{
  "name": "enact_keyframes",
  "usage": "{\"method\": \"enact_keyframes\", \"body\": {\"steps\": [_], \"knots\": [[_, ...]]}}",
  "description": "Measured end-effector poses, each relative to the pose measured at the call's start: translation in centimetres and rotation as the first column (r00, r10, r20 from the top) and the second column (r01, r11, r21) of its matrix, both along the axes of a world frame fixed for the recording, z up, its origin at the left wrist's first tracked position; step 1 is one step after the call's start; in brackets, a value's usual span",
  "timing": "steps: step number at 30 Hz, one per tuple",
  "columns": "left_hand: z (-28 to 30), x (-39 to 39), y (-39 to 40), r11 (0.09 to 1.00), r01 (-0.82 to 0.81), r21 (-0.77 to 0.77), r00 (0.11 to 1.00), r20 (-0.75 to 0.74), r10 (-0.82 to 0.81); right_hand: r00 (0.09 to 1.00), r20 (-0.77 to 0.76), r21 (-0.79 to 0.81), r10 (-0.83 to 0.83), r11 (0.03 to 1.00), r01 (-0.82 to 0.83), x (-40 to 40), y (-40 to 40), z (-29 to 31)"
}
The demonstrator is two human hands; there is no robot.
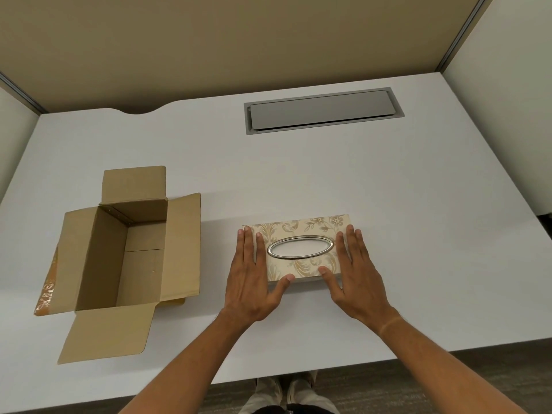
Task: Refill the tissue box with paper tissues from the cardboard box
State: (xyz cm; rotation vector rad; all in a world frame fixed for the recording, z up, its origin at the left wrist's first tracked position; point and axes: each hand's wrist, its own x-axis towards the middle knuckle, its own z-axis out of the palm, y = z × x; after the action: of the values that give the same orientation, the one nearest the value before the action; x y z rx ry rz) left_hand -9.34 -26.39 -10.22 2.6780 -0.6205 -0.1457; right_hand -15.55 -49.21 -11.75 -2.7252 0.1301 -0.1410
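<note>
A cream tissue box [310, 228] with a gold floral pattern and a silver oval opening lies flat near the middle of the white desk [328, 174]. White tissue shows inside the oval. My left hand [254, 279] rests flat on the box's left end, fingers spread, thumb along the front edge. On the box's right end my right hand [355, 273] lies flat the same way. Left of them stands a brown cardboard box [104, 258] with all flaps folded out; its inside looks bare.
A grey cable hatch [324, 110] is set into the desk at the back. Beige partition walls enclose the desk at the back and sides. The desk's front edge runs just below my forearms, with shoes and floor beneath.
</note>
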Motion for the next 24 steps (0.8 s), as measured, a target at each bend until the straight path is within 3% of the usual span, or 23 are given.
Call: {"method": "enact_keyframes", "body": {"steps": [24], "knots": [[1.1, 2.8, -0.5, 0.985, 0.021, 0.173, 0.999, -0.037, -0.015, 0.999, -0.05, -0.094, 0.012, 0.995, -0.017, 2.7, -1.0, 1.3]]}}
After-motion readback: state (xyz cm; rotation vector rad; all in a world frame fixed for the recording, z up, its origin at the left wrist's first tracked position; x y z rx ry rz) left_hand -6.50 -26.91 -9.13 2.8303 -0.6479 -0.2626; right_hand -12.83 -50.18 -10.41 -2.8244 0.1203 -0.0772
